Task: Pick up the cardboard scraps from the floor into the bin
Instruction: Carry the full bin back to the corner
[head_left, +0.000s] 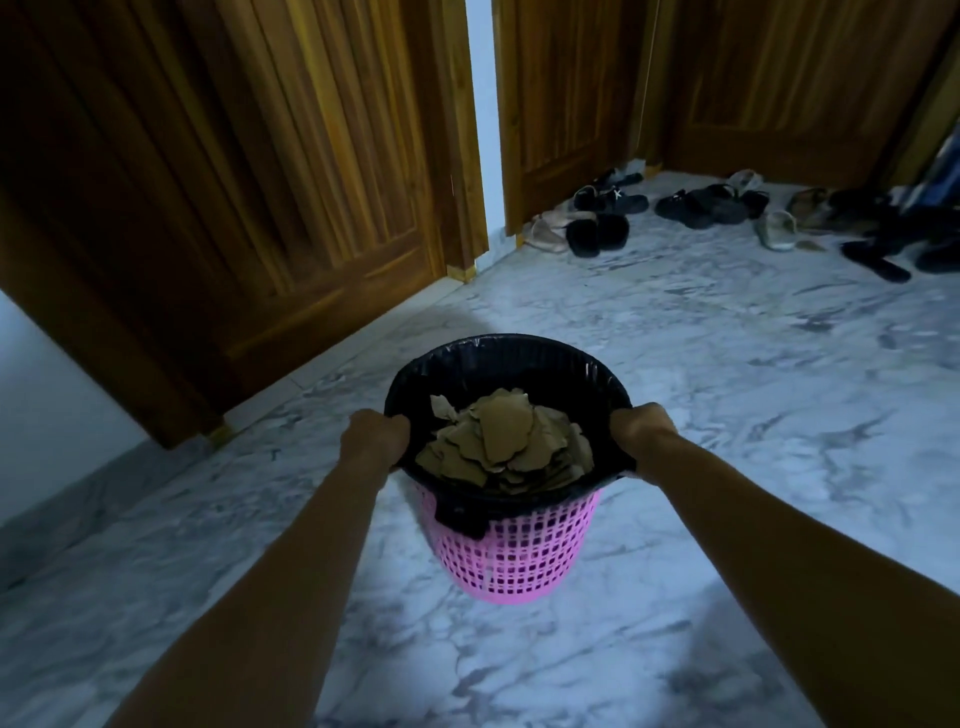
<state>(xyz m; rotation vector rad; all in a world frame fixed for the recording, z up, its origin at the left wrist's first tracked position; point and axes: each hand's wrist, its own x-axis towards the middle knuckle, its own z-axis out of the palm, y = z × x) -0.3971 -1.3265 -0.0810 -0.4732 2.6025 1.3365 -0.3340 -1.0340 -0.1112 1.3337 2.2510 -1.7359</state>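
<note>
A pink lattice bin (514, 556) lined with a black bag hangs above the marble floor in the middle of the view. A heap of brown cardboard scraps (506, 441) lies inside it. My left hand (375, 434) grips the rim on the left side. On the opposite side my right hand (641, 431) grips the rim. Both arms stretch forward from the bottom corners. The fingers of both hands curl over the rim and are partly hidden inside the bag.
White and grey marble floor (727, 364) spreads all around. Wooden doors (234, 182) stand at the left and back. Several shoes and sandals (727, 208) lie scattered along the far right wall.
</note>
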